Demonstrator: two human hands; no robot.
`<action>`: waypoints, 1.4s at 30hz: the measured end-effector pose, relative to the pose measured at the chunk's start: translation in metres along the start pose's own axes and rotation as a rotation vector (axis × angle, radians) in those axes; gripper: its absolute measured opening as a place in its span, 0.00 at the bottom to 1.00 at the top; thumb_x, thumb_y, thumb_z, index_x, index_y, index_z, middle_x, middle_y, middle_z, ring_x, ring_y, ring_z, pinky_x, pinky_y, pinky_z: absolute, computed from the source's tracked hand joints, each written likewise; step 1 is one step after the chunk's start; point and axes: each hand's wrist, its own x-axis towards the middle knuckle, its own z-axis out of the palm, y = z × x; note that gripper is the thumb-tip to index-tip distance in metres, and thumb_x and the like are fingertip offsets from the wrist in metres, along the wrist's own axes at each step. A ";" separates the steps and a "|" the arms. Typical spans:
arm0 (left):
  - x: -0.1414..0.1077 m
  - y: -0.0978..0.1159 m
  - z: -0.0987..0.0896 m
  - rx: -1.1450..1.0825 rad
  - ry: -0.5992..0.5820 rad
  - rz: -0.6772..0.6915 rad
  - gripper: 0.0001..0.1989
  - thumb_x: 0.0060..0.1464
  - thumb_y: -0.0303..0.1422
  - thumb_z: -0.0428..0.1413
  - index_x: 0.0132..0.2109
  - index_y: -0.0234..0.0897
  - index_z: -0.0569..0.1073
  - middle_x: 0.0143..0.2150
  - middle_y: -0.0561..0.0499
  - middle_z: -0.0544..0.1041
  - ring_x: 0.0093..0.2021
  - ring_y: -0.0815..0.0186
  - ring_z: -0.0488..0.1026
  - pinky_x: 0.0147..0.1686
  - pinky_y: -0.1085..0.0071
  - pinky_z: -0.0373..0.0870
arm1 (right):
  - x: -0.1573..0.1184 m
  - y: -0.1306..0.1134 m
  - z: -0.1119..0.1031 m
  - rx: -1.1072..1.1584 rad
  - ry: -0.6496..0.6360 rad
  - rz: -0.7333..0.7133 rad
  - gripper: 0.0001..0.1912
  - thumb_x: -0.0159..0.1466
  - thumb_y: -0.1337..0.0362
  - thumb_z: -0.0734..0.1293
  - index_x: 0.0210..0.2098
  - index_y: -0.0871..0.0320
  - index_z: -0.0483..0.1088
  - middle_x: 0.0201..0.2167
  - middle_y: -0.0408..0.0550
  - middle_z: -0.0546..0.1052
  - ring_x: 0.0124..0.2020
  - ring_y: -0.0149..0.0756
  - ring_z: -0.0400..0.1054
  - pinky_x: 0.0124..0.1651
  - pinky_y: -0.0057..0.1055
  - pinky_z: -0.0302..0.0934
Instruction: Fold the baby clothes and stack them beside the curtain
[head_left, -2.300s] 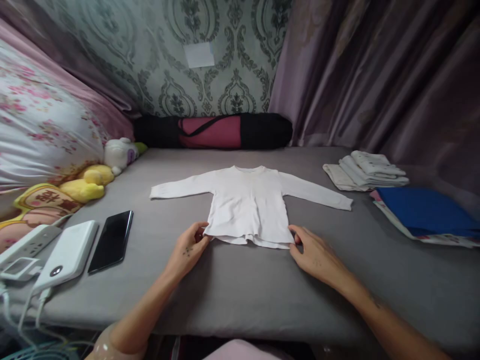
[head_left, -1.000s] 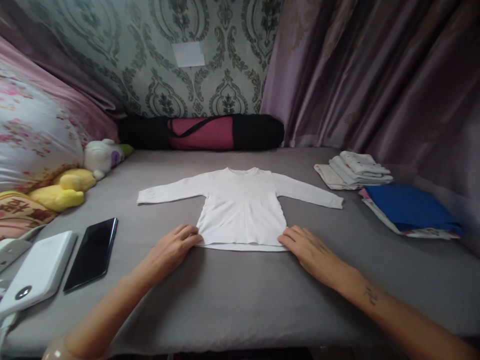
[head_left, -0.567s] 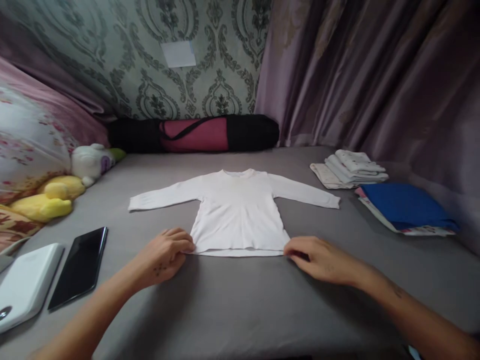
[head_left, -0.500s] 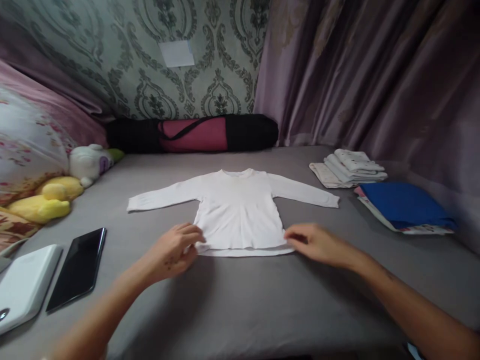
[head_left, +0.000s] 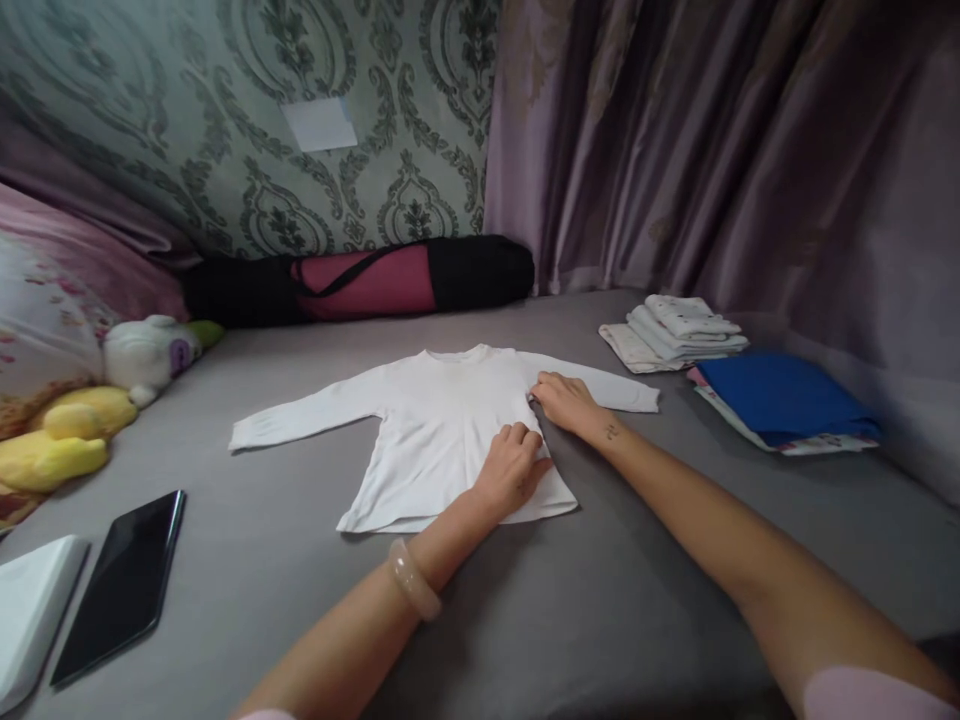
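A white long-sleeved shirt (head_left: 442,420) lies flat on the grey bed sheet (head_left: 247,590), neck away from me, both sleeves spread sideways. My right hand (head_left: 564,400) is at the shirt's right side, just under the sleeve, its fingers pinched on the fabric edge. Over the right part of the shirt's body is my left hand (head_left: 514,465), with its fingers curled together near the right side seam. Whatever lies between the left fingertips is too hidden to make out. A pale bangle (head_left: 414,580) circles the left wrist.
Folded cloths (head_left: 675,335) and a blue folded cloth (head_left: 784,400) lie at the right. On the left are a phone (head_left: 124,585), a white box-like device (head_left: 37,610) and plush toys (head_left: 150,355). A black and red long bag (head_left: 367,283) lies along the wall.
Both hands have left the bottom hem corners. The left hand has crossed rightward over the shirt; the right hand has moved up to below the right sleeve. The view has shifted slightly.
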 end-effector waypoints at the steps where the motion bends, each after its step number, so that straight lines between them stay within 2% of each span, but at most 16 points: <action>1: -0.002 0.000 0.003 0.010 0.017 -0.020 0.11 0.62 0.37 0.48 0.45 0.34 0.68 0.46 0.41 0.70 0.46 0.57 0.67 0.47 0.59 0.67 | 0.000 0.001 0.002 -0.011 0.007 -0.014 0.17 0.69 0.71 0.53 0.46 0.60 0.71 0.49 0.55 0.70 0.51 0.42 0.64 0.47 0.34 0.58; 5: -0.007 -0.001 0.011 0.022 0.062 -0.050 0.19 0.63 0.40 0.48 0.56 0.36 0.63 0.57 0.39 0.66 0.57 0.54 0.63 0.53 0.55 0.63 | 0.005 0.006 0.007 -0.064 0.037 -0.088 0.17 0.67 0.74 0.53 0.47 0.62 0.69 0.48 0.57 0.70 0.48 0.43 0.64 0.45 0.34 0.57; 9: -0.004 -0.003 0.017 0.069 0.035 -0.038 0.28 0.64 0.43 0.43 0.65 0.30 0.55 0.66 0.35 0.58 0.68 0.51 0.51 0.63 0.50 0.52 | 0.012 0.013 0.005 -0.159 0.081 -0.128 0.16 0.67 0.75 0.52 0.45 0.65 0.69 0.45 0.59 0.71 0.45 0.45 0.64 0.44 0.36 0.54; 14: -0.004 -0.002 0.020 0.131 -0.040 0.010 0.33 0.64 0.48 0.37 0.67 0.28 0.55 0.69 0.35 0.53 0.70 0.50 0.47 0.65 0.50 0.46 | 0.017 0.019 0.007 -0.177 0.093 -0.143 0.15 0.67 0.74 0.53 0.44 0.64 0.69 0.44 0.59 0.71 0.45 0.46 0.63 0.44 0.36 0.53; 20: -0.006 0.000 0.013 0.151 -0.124 0.083 0.36 0.65 0.48 0.32 0.67 0.23 0.51 0.70 0.35 0.49 0.71 0.52 0.42 0.67 0.50 0.40 | 0.014 0.025 0.012 -0.091 0.077 -0.089 0.15 0.68 0.74 0.52 0.45 0.65 0.68 0.46 0.58 0.70 0.46 0.42 0.63 0.45 0.32 0.54; 24: -0.007 0.009 0.010 0.139 -0.155 0.018 0.35 0.65 0.46 0.34 0.67 0.21 0.51 0.70 0.34 0.48 0.71 0.51 0.42 0.67 0.51 0.40 | 0.015 0.024 -0.001 -0.028 -0.022 -0.045 0.17 0.68 0.75 0.51 0.48 0.63 0.68 0.48 0.57 0.70 0.46 0.40 0.65 0.46 0.32 0.56; 26: -0.008 0.017 0.012 0.129 -0.141 -0.067 0.34 0.65 0.45 0.35 0.67 0.20 0.52 0.70 0.33 0.48 0.70 0.49 0.43 0.66 0.50 0.42 | 0.021 0.013 -0.012 -0.038 -0.034 -0.004 0.17 0.67 0.75 0.52 0.47 0.64 0.69 0.48 0.59 0.71 0.48 0.42 0.66 0.49 0.35 0.55; 28: -0.011 0.027 0.014 0.117 -0.117 -0.134 0.34 0.65 0.44 0.35 0.66 0.19 0.52 0.69 0.31 0.50 0.70 0.47 0.44 0.66 0.50 0.44 | 0.030 -0.009 -0.021 -0.019 0.029 0.013 0.18 0.67 0.74 0.52 0.49 0.67 0.68 0.49 0.63 0.71 0.52 0.46 0.64 0.53 0.38 0.54; 31: -0.022 0.047 0.015 0.089 -0.100 -0.150 0.34 0.65 0.44 0.36 0.66 0.17 0.52 0.69 0.30 0.51 0.70 0.47 0.45 0.66 0.51 0.46 | 0.048 -0.052 -0.022 0.151 0.071 -0.129 0.22 0.71 0.65 0.50 0.60 0.66 0.60 0.61 0.63 0.63 0.62 0.47 0.55 0.61 0.42 0.48; 34: -0.044 0.066 0.011 0.059 -0.127 -0.044 0.37 0.64 0.48 0.38 0.67 0.20 0.51 0.69 0.31 0.52 0.70 0.48 0.45 0.66 0.53 0.46 | 0.064 -0.087 -0.010 0.326 -0.033 -0.250 0.29 0.72 0.55 0.47 0.68 0.60 0.47 0.70 0.56 0.45 0.70 0.45 0.37 0.67 0.47 0.36; 36: -0.063 0.074 0.003 0.029 -0.164 0.080 0.38 0.63 0.50 0.39 0.67 0.20 0.50 0.69 0.31 0.53 0.70 0.50 0.44 0.67 0.55 0.44 | 0.069 -0.101 0.001 0.374 -0.081 -0.256 0.31 0.71 0.52 0.46 0.69 0.60 0.43 0.71 0.54 0.40 0.71 0.44 0.31 0.68 0.49 0.30; 40: -0.100 0.066 -0.023 -0.124 -0.261 0.392 0.36 0.64 0.47 0.43 0.67 0.21 0.51 0.69 0.32 0.52 0.70 0.53 0.44 0.67 0.60 0.46 | 0.055 -0.109 0.012 0.358 -0.083 -0.363 0.33 0.70 0.50 0.46 0.69 0.60 0.44 0.71 0.54 0.42 0.71 0.43 0.32 0.68 0.50 0.28; 42: -0.115 0.051 -0.042 -0.231 -0.264 0.425 0.34 0.63 0.45 0.45 0.67 0.23 0.53 0.68 0.32 0.55 0.69 0.53 0.49 0.66 0.60 0.51 | 0.037 -0.110 0.013 0.342 -0.059 -0.449 0.32 0.70 0.50 0.46 0.69 0.59 0.44 0.71 0.54 0.42 0.71 0.43 0.33 0.69 0.50 0.28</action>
